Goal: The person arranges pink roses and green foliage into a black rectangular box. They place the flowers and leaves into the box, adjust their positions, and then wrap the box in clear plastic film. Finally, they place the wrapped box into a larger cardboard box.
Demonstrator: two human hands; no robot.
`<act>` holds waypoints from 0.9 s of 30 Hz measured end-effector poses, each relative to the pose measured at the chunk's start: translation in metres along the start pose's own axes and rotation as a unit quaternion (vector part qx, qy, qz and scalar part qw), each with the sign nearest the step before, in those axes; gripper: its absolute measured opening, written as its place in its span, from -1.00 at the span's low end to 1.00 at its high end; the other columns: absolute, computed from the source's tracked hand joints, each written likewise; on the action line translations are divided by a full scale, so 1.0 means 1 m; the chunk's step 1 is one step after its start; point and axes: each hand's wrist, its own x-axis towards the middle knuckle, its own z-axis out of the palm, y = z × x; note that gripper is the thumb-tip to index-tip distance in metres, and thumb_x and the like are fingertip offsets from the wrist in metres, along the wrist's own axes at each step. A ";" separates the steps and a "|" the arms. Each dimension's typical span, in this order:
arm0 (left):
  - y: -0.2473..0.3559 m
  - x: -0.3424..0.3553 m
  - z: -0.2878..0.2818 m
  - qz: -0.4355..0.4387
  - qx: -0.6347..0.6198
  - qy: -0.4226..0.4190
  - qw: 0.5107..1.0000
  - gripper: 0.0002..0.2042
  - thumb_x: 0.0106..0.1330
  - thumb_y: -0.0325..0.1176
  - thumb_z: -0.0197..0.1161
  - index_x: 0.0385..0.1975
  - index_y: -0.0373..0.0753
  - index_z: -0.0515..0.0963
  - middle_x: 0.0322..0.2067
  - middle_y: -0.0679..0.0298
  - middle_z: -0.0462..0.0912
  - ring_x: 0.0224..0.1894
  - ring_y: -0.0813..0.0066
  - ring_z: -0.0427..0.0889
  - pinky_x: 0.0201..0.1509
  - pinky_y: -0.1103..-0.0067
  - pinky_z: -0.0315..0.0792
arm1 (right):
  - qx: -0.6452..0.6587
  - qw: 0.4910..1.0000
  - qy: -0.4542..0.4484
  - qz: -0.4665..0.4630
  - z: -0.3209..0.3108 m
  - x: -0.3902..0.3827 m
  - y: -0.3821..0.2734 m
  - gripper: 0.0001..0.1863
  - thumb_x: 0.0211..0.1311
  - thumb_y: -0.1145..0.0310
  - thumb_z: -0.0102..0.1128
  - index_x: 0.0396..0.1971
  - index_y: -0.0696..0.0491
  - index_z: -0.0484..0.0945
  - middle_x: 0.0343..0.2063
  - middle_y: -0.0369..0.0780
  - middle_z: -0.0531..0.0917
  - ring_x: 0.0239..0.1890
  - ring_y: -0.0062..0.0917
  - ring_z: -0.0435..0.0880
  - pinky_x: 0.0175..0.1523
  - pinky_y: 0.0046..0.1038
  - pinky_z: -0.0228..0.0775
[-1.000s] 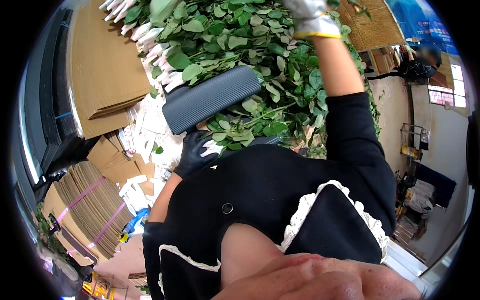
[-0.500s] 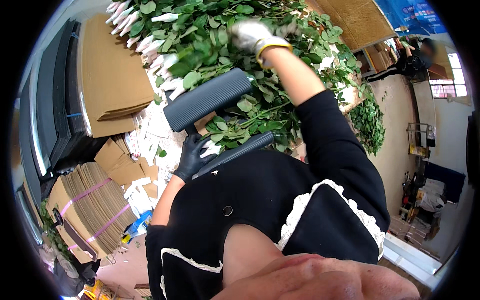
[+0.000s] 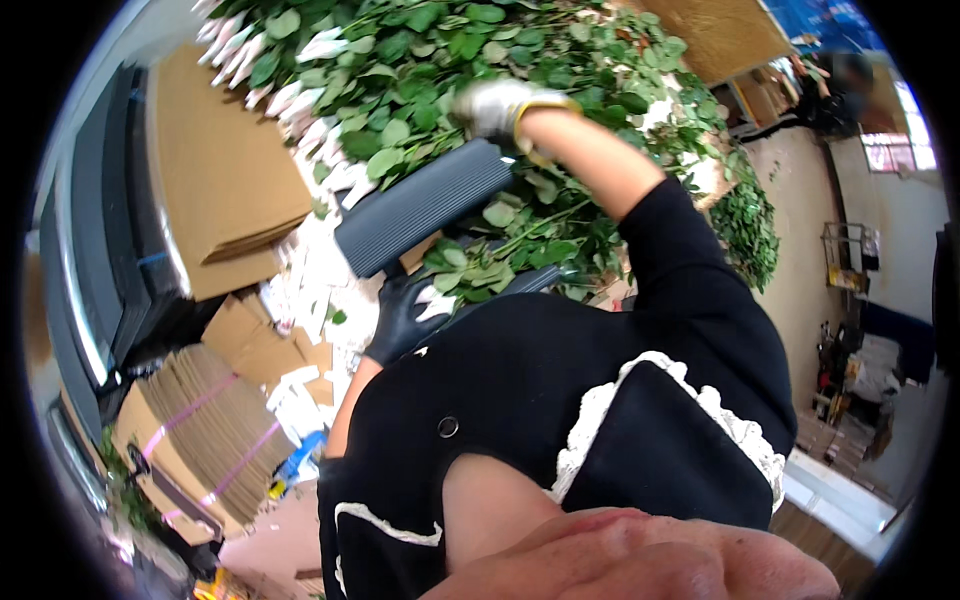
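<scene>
My left hand (image 3: 402, 312), in a black glove, is at the left end of a trough between a ribbed dark-grey panel (image 3: 425, 208) and a second dark panel (image 3: 532, 286), partly hidden by my chest. Its fingers curl around a white-sleeved rose head (image 3: 431, 298); leafy stems (image 3: 470, 268) lie in the trough to its right. Farther off, my right hand (image 3: 490, 108), in a white glove with a yellow cuff edge, is over a heap of leafy rose stems (image 3: 420, 60). Motion smears its fingers, so any grip cannot be made out. White-sleeved rose heads (image 3: 298, 103) line the heap's left side.
Flat cardboard sheets (image 3: 225, 160) stand to the left beside tall dark panels (image 3: 95, 230). Below them sits a strapped cardboard stack (image 3: 205, 425) near white scraps (image 3: 295, 400). More greenery (image 3: 748, 225) hangs at the right. Another person (image 3: 835, 100) is at the far right.
My right hand has shifted slightly downward, nearer the ribbed panel, still blurred. The left hand stays at the rose head. The whole view has tilted a little.
</scene>
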 end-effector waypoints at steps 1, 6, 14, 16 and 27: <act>0.004 0.018 0.010 0.051 -0.020 0.022 0.998 -0.38 -0.11 -0.18 0.54 0.02 -0.23 0.52 0.03 0.02 0.50 0.03 -0.02 0.46 0.07 0.13 0.39 | 0.137 0.972 0.006 0.189 0.078 -0.007 0.046 -0.67 0.05 0.21 0.24 -0.14 -0.05 0.61 -0.18 -0.11 0.68 -0.14 -0.26 0.70 -0.06 -0.24 0.54; 0.016 0.000 -0.012 0.008 -0.001 0.060 0.998 -0.41 -0.18 -0.23 0.55 -0.05 -0.21 0.56 -0.14 0.00 0.50 -0.11 -0.03 0.49 -0.05 0.22 0.39 | -0.059 0.949 0.290 0.113 -0.062 -0.051 -0.004 -0.79 0.10 0.28 0.16 -0.26 -0.03 0.61 -0.34 -0.14 0.68 -0.28 -0.22 0.69 -0.26 -0.20 0.54; 0.023 0.001 -0.013 -0.035 -0.027 0.047 0.998 -0.42 -0.09 -0.27 0.52 0.00 -0.21 0.52 -0.01 0.15 0.53 0.04 0.07 0.44 0.15 0.26 0.26 | -0.291 0.742 0.603 -0.011 -0.183 -0.152 -0.024 -0.73 0.04 0.54 0.19 -0.21 0.01 0.62 -0.35 -0.23 0.70 -0.33 -0.34 0.69 -0.18 -0.36 0.54; 0.017 -0.001 -0.009 -0.031 -0.038 0.055 0.997 -0.40 -0.10 -0.27 0.52 0.03 -0.20 0.52 0.03 0.14 0.54 0.04 0.06 0.45 0.20 0.28 0.21 | -0.255 0.764 0.589 -0.064 -0.187 -0.122 -0.021 -0.76 0.11 0.46 0.11 -0.23 -0.01 0.65 -0.30 -0.17 0.70 -0.27 -0.30 0.69 -0.12 -0.29 0.53; 0.033 0.006 -0.025 -0.101 -0.118 0.016 0.988 -0.45 -0.06 -0.24 0.52 0.00 -0.20 0.59 -0.11 0.15 0.62 0.01 0.11 0.45 0.12 0.34 0.38 | 0.035 0.989 0.021 0.139 -0.001 -0.008 0.002 -0.61 0.23 0.11 0.18 0.01 -0.06 0.57 -0.08 -0.11 0.67 -0.08 -0.27 0.66 -0.01 -0.31 0.52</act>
